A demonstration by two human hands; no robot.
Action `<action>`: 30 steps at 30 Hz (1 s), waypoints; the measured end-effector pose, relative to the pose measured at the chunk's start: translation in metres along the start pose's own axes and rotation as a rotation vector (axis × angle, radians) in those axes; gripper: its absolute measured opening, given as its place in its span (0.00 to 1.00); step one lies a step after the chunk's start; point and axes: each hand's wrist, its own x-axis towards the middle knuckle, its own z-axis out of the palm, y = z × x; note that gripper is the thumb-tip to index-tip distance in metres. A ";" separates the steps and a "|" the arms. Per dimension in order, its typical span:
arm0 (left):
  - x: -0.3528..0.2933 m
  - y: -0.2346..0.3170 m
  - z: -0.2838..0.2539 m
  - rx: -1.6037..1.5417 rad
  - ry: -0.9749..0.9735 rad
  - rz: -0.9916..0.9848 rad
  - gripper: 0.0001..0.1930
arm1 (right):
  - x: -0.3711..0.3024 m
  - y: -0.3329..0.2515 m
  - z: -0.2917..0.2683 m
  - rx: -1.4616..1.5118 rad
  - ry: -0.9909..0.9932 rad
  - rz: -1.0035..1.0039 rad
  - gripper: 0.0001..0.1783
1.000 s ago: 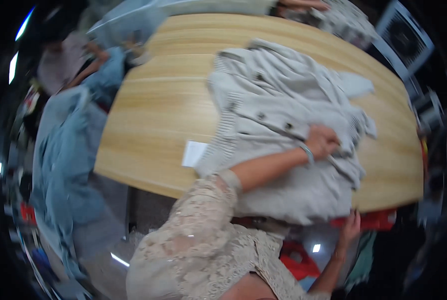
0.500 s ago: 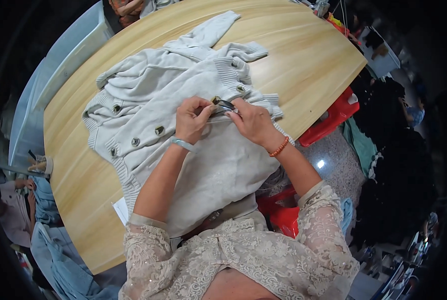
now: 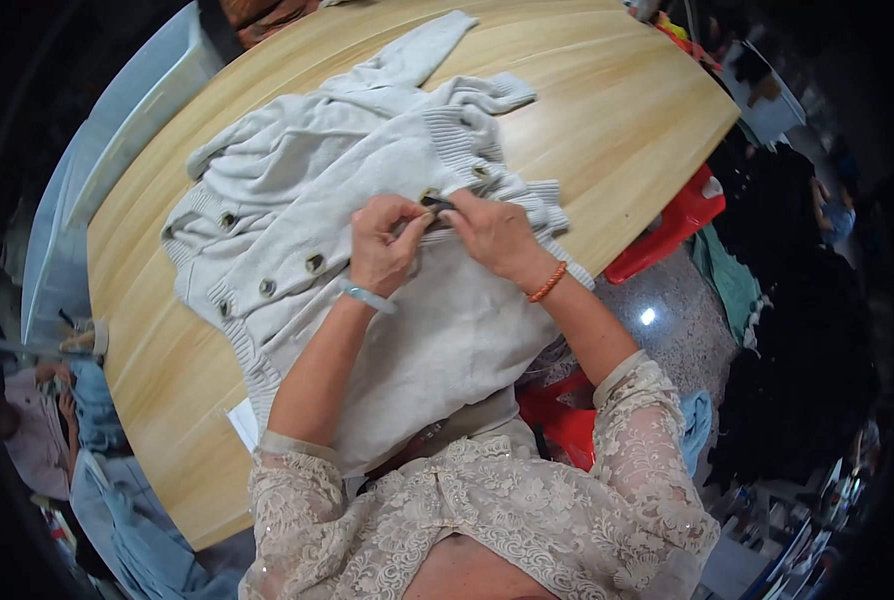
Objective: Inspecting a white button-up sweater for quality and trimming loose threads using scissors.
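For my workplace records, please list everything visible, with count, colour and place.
Table: one, light wood, centre.
Cardigan: one, pale grey, on table.
Buttons: at least five, dark, on cardigan.
Small object: one, black, by a button.
Paper: one, white, cardigan's lower left.
Bins: at least one, pale blue, upper left.
Plastic pieces: two, red, right and lower centre.
Cloths: several, blue, green, black, both sides.
Other people: at least two, partly visible, edges.
Further edge items: too blurred.
Lace top: one, beige, worn.
Bracelets: two, pale and orange-red, wrists.
Left grip: one, bare, pinching cardigan.
Right grip: one, bare, holding small object.
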 end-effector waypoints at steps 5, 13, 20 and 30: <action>-0.037 0.047 0.002 -0.015 -0.253 0.204 0.07 | -0.009 0.005 -0.005 0.051 0.109 0.151 0.13; -0.133 0.112 -0.073 -0.062 -0.390 0.106 0.16 | -0.084 0.039 -0.040 0.333 0.149 0.314 0.08; -0.163 0.158 -0.152 -0.487 -0.054 0.009 0.08 | -0.213 0.086 -0.061 0.538 0.473 0.769 0.13; -0.153 0.224 -0.156 -0.984 -0.384 0.373 0.23 | -0.460 0.143 -0.047 0.067 0.074 1.197 0.16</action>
